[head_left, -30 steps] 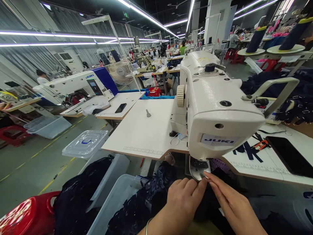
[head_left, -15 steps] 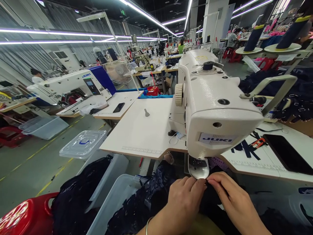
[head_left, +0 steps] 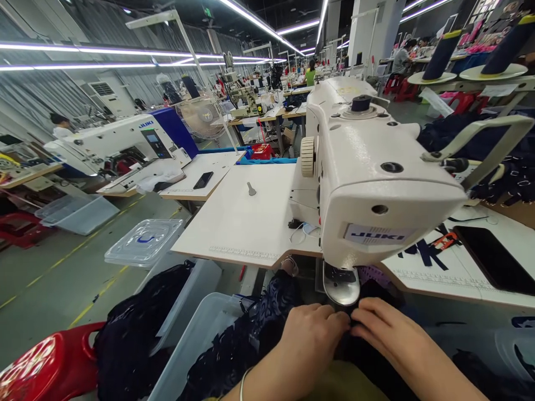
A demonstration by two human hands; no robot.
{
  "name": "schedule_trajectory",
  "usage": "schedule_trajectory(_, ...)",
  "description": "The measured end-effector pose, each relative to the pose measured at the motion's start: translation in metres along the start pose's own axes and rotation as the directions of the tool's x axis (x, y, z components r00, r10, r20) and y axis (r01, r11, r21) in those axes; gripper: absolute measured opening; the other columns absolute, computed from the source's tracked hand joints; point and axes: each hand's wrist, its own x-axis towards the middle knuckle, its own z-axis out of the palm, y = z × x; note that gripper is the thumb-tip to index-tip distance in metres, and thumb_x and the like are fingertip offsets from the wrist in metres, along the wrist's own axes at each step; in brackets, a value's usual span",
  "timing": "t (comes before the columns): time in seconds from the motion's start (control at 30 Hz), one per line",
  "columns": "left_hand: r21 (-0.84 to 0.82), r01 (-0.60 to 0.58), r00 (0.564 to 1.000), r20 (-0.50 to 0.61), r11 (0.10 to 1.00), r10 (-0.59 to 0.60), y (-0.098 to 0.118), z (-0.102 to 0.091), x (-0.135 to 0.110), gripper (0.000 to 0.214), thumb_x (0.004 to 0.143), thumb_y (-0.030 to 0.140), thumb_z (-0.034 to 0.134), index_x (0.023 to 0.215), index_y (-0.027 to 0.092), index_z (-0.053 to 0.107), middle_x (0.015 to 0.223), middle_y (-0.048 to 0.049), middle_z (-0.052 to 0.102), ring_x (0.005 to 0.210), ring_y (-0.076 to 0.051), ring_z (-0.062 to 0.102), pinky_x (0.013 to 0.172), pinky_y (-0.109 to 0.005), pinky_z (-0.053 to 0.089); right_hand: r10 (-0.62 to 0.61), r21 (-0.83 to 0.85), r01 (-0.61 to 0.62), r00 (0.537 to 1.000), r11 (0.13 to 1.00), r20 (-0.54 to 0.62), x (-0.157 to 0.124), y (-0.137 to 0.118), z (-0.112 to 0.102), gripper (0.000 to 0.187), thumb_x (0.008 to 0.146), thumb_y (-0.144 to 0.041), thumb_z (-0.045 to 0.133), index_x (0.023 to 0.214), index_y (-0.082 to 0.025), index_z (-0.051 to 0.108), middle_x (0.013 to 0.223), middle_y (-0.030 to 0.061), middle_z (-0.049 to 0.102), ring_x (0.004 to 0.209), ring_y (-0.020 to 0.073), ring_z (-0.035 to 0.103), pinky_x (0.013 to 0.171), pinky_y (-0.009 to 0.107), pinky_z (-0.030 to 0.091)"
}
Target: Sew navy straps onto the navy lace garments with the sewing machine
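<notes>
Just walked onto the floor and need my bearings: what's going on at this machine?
A person works at a white Juki sewing machine. Their left hand and right hand meet fingertip to fingertip, pinching dark navy lace fabric just below the machine's shiny metal plate. More fabric spills left over a clear plastic bin.

I sit in a long factory hall. Strip lights point(head_left: 259, 22) run down the dark ceiling point(head_left: 276, 10) toward the far end, and more glow in lines along the grey curtained wall point(head_left: 42, 94) on my left, where an air-conditioning unit point(head_left: 102, 92) stands. The floor point(head_left: 50, 273) is grey-green and marked with yellow lines point(head_left: 97, 296). My white surface point(head_left: 242, 223) stretches out to the left; beyond it stand a neighbouring sewing table point(head_left: 219, 163), a standing fan point(head_left: 200, 117), a white pillar point(head_left: 370, 28) and, far back, red stools point(head_left: 395, 84).
</notes>
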Motion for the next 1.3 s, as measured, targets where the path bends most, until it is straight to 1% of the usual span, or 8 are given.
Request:
schedule_trajectory(0.17, -0.160, 0.085, 0.982, 0.180, 0.983, -0.056, -0.004, 0.005, 0.003, 0.007, 0.089, 0.016, 0.062, 0.088, 0.022, 0.065, 0.074, 0.0027, 0.068, 0.066, -0.014, 0.064, 0.063, -0.023, 0.048, -0.173, -0.195, 0.169, 0.985, 0.966, -0.006, -0.009, 0.000, 0.009, 0.031, 0.099, -0.015, 0.035, 0.091, -0.020, 0.064, 0.085, 0.0057, 0.067, 0.070, 0.0169, 0.065, 0.069, 0.029, 0.056)
schedule_trajectory(0.27, -0.193, 0.123, 0.981, 0.169, 0.974, -0.091, -0.012, 0.013, 0.005, 0.007, 0.091, 0.019, 0.062, 0.096, 0.021, 0.067, 0.091, -0.0014, 0.071, 0.087, -0.018, 0.066, 0.087, -0.032, 0.050, 0.003, 0.012, -0.003, 0.999, 1.000, 0.052, -0.008, 0.006, 0.009, 0.030, 0.101, -0.025, 0.040, 0.083, -0.021, 0.064, 0.077, 0.0023, 0.063, 0.066, 0.0142, 0.064, 0.064, 0.022, 0.055)
schedule_trajectory(0.37, -0.239, 0.296, 0.953, 0.131, 0.925, -0.272, -0.020, 0.018, 0.003, 0.021, 0.094, 0.020, 0.057, 0.113, 0.015, 0.064, 0.114, -0.0120, 0.067, 0.110, -0.026, 0.061, 0.104, -0.050, 0.039, 0.255, 0.240, -0.273, 0.961, 0.931, 0.103, -0.007, 0.013, 0.007, 0.032, 0.099, -0.036, 0.046, 0.076, -0.023, 0.065, 0.072, -0.0009, 0.061, 0.062, 0.0122, 0.063, 0.057, 0.017, 0.052)
schedule_trajectory(0.5, -0.470, 0.327, 0.942, 0.232, 0.819, -0.243, -0.019, 0.021, -0.002, 0.028, 0.093, 0.032, 0.060, 0.118, 0.020, 0.064, 0.110, -0.0065, 0.069, 0.099, -0.020, 0.065, 0.088, -0.031, 0.050, 0.474, 0.432, -0.480, 0.871, 0.763, 0.130, -0.009, 0.016, 0.017, 0.033, 0.094, -0.046, 0.053, 0.075, -0.023, 0.068, 0.074, -0.0013, 0.062, 0.065, 0.0132, 0.062, 0.059, 0.017, 0.051)
schedule_trajectory(0.67, -0.757, 0.439, 0.890, 0.290, 0.484, -0.353, -0.010, 0.030, -0.002, 0.041, 0.085, 0.051, 0.064, 0.099, 0.012, 0.067, 0.085, -0.0047, 0.070, 0.076, -0.017, 0.064, 0.069, -0.024, 0.049, 0.588, 0.568, -0.575, 0.787, 0.589, 0.186, -0.011, 0.007, 0.035, 0.034, 0.092, -0.052, 0.053, 0.081, -0.023, 0.068, 0.082, 0.0009, 0.062, 0.077, 0.0162, 0.061, 0.068, 0.020, 0.051)
schedule_trajectory(0.9, -0.712, 0.414, 0.902, 0.237, 0.568, -0.361, -0.008, 0.027, 0.001, 0.016, 0.084, 0.031, 0.066, 0.084, 0.016, 0.071, 0.081, -0.0022, 0.067, 0.075, -0.014, 0.061, 0.071, -0.021, 0.045, 0.475, 0.593, -0.517, 0.846, 0.617, 0.242, -0.014, 0.008, 0.035, 0.035, 0.096, -0.049, 0.046, 0.084, -0.023, 0.067, 0.084, 0.0031, 0.060, 0.080, 0.0184, 0.059, 0.074, 0.025, 0.050)
schedule_trajectory(1.1, -0.617, 0.408, 0.912, 0.248, 0.673, -0.326, -0.003, 0.029, 0.000, 0.009, 0.083, 0.021, 0.065, 0.082, 0.019, 0.073, 0.071, 0.0006, 0.064, 0.064, -0.011, 0.055, 0.060, -0.020, 0.038, 0.594, 0.763, -0.536, 0.763, 0.362, 0.255, -0.015, 0.009, 0.043, 0.023, 0.087, -0.045, 0.063, 0.095, -0.025, 0.072, 0.103, 0.0039, 0.066, 0.103, 0.0218, 0.061, 0.093, 0.029, 0.049)
schedule_trajectory(1.3, -0.565, 0.415, 0.908, 0.205, 0.713, -0.366, -0.001, 0.034, -0.001, 0.008, 0.083, 0.018, 0.065, 0.079, 0.016, 0.070, 0.068, 0.0004, 0.063, 0.061, -0.011, 0.056, 0.056, -0.019, 0.039, 0.685, 0.680, -0.558, 0.720, 0.475, 0.113, -0.021, 0.004, 0.047, 0.022, 0.079, -0.047, 0.071, 0.085, -0.026, 0.076, 0.098, 0.0037, 0.073, 0.096, 0.0237, 0.067, 0.087, 0.029, 0.054)
